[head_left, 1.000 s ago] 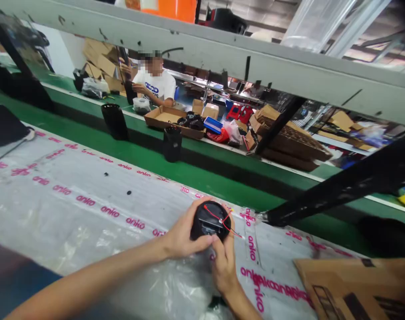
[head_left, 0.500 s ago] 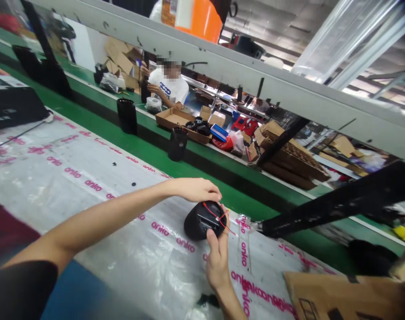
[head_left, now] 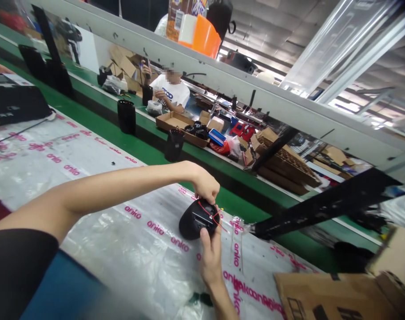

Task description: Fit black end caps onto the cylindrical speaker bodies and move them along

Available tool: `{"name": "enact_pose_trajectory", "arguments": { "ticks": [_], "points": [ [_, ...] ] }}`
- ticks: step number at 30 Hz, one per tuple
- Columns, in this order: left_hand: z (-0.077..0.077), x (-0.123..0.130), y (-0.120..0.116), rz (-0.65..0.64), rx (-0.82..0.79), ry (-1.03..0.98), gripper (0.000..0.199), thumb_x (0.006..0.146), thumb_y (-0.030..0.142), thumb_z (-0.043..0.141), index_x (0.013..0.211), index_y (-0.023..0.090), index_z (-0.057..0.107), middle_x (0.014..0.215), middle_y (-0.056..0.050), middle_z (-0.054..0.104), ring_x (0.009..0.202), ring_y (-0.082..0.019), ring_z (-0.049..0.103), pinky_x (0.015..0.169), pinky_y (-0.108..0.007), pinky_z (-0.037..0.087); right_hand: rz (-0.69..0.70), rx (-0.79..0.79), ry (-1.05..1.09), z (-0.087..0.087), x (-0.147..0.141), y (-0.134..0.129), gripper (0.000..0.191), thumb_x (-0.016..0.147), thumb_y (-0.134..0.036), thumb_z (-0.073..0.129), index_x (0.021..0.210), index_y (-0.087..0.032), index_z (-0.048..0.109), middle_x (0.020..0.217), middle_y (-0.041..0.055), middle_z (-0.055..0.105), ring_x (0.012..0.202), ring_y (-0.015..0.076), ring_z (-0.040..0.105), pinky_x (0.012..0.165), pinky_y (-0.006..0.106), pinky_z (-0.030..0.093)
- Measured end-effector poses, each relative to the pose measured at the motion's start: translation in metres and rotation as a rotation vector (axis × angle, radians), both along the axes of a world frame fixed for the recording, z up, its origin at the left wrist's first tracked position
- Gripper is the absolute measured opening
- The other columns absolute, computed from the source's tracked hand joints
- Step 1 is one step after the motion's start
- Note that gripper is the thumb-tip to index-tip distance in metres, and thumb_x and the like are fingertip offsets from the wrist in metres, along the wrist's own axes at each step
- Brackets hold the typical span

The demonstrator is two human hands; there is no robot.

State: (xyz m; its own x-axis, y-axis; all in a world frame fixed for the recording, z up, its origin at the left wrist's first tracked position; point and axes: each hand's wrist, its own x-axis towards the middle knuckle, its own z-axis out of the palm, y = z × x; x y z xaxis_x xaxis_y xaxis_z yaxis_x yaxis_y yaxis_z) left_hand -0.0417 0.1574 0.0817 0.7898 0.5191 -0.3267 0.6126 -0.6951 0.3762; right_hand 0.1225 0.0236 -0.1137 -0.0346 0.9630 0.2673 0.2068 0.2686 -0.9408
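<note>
A black rounded housing [head_left: 189,222] with a red wire [head_left: 207,211] across its open end lies tilted over the plastic-covered bench. My right hand [head_left: 211,253] grips it from the right and below, with the thumb on the end face near a slot. From above, my left hand [head_left: 205,183] reaches over with bent wrist and curled fingers at the housing's upper rim. Its fingertips are pressed down there, and whatever they pinch is too small to make out. A small yellow tip shows beside the red wire.
Black cylinders [head_left: 126,116] stand on the green conveyor [head_left: 102,120] beyond the bench. A black slanted post [head_left: 289,213] and a cardboard box [head_left: 309,295] are at the right. A person [head_left: 172,91] sits across, behind an open carton [head_left: 172,121].
My left hand has gone from lying flatter over the housing to a raised wrist with fingers curled down onto its rim. My right hand keeps its hold. The view has shifted slightly.
</note>
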Motion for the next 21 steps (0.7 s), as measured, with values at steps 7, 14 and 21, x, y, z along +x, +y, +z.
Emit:
{"name": "enact_pose_trajectory", "arguments": {
  "ticks": [7, 14, 21],
  "points": [
    [-0.013, 0.0, -0.017, 0.014, 0.239, -0.083, 0.023, 0.091, 0.015, 0.068, 0.078, 0.021, 0.085, 0.062, -0.004, 0.073, 0.054, -0.017, 0.055, 0.06, -0.03, 0.038, 0.009, -0.006, 0.017, -0.002, -0.002, 0.001, 0.08, 0.103, -0.062, 0.054, 0.167, -0.018, 0.035, 0.17, 0.0178, 0.044, 0.161, 0.0334, 0.036, 0.133, 0.059, 0.024],
    [-0.018, -0.013, -0.024, -0.016, 0.322, -0.122, 0.023, 0.096, 0.018, 0.066, 0.1, 0.025, 0.088, 0.085, -0.006, 0.084, 0.069, -0.018, 0.07, 0.067, -0.028, 0.044, 0.035, 0.011, 0.061, -0.006, -0.004, 0.005, 0.08, 0.103, -0.058, 0.057, 0.167, -0.016, 0.035, 0.173, 0.0176, 0.04, 0.163, 0.0324, 0.034, 0.132, 0.055, 0.03],
    [0.005, 0.0, -0.006, -0.064, 0.241, 0.023, 0.019, 0.084, 0.012, 0.073, 0.082, 0.025, 0.087, 0.066, 0.001, 0.078, 0.054, -0.014, 0.064, 0.054, -0.025, 0.042, 0.018, 0.009, 0.048, -0.009, -0.002, 0.008, 0.077, 0.102, -0.059, 0.057, 0.163, -0.014, 0.04, 0.167, 0.0186, 0.048, 0.157, 0.0324, 0.044, 0.131, 0.054, 0.031]
  ]
}}
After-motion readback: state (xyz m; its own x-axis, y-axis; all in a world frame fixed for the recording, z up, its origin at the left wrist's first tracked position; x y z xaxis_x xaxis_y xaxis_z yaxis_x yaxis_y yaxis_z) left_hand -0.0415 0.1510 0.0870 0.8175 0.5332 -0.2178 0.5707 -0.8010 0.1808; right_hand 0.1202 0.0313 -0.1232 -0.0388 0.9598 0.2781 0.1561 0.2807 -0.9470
